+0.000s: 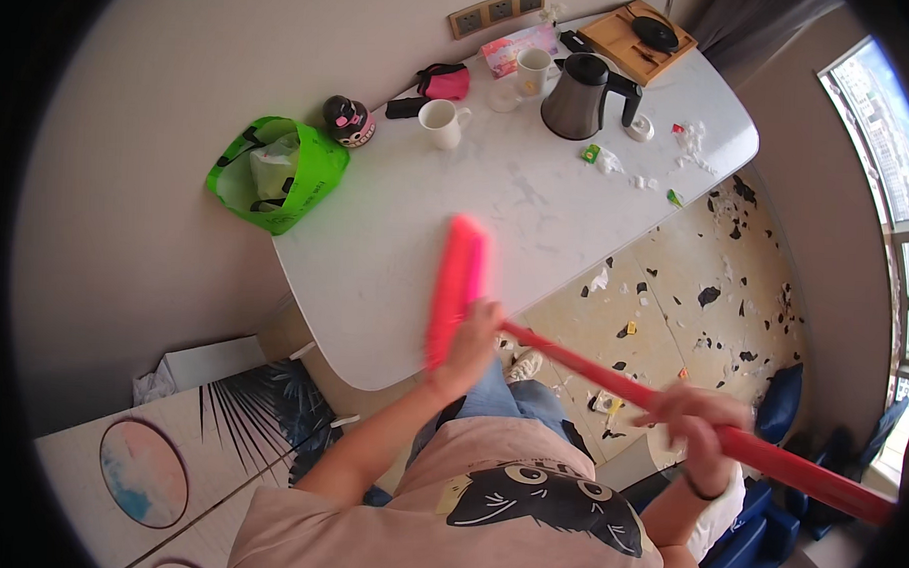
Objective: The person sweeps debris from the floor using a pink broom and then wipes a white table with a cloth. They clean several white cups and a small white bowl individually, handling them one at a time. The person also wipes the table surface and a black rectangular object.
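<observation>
A broom with a red handle (583, 367) lies slantwise across the view in front of my body. My left hand (469, 346) grips it where the handle meets the head. My right hand (697, 428) is closed around the handle farther back. The pink-red broom head (458, 284) is over the near end of the white marble-look table (356, 303). Motion blurs it, so whether the bristles touch the surface cannot be told. Scraps of white tissue (609, 162) and small green wrappers (590, 153) lie toward the table's right side.
A green bag (308, 181), dark figurine-like container (349, 121), white mug (443, 124), second mug (533, 70), electric kettle (577, 97) and wooden tray (636, 39) stand along the table. Black and white scraps litter the tiled floor (649, 291). A palm-patterned cabinet (232, 426) stands left.
</observation>
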`<state>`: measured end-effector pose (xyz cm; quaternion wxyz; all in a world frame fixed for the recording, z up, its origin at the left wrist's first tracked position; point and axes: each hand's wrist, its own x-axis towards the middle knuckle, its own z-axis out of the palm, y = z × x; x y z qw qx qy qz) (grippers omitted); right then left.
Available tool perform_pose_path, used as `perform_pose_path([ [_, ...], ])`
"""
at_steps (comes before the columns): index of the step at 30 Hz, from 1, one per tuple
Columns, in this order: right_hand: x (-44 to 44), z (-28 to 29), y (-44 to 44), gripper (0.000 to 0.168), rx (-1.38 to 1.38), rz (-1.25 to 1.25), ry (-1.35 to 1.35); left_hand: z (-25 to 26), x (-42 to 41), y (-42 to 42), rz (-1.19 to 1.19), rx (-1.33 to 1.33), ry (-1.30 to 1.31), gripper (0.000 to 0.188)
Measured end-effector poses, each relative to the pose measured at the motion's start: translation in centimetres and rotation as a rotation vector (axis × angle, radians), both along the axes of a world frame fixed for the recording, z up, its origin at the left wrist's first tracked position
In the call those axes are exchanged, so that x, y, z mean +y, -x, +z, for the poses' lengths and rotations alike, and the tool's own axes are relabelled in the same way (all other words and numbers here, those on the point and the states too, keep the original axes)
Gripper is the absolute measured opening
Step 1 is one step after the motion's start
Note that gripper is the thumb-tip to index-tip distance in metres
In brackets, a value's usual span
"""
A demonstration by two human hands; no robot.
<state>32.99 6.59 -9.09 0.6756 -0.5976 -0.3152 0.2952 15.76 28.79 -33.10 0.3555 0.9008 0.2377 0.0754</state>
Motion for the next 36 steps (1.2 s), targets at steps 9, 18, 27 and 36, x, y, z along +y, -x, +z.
perform_pose_path([
  [9,-13.0,5.9,-1.7,0.035,-0.199,-0.502,-0.204,7.8,-7.9,-13.1,-0.325,-0.152,-0.273,0.020],
  [18,-3.3,-6.4,0.8,0.027,0.331,-0.127,-0.086,0.1,3.8,-3.4,-0.115,0.180,-0.312,0.018],
  [27,-11.7,1.1,-3.5,0.039,-0.035,-0.509,-0.066,0.9,-7.5,-17.6,-0.375,-0.148,-0.228,0.015],
  [36,-7.3,-3.9,-8.7,0.028,0.260,-0.266,-0.223,3.4,0.6,-17.0,-0.128,-0.116,-0.443,0.010],
])
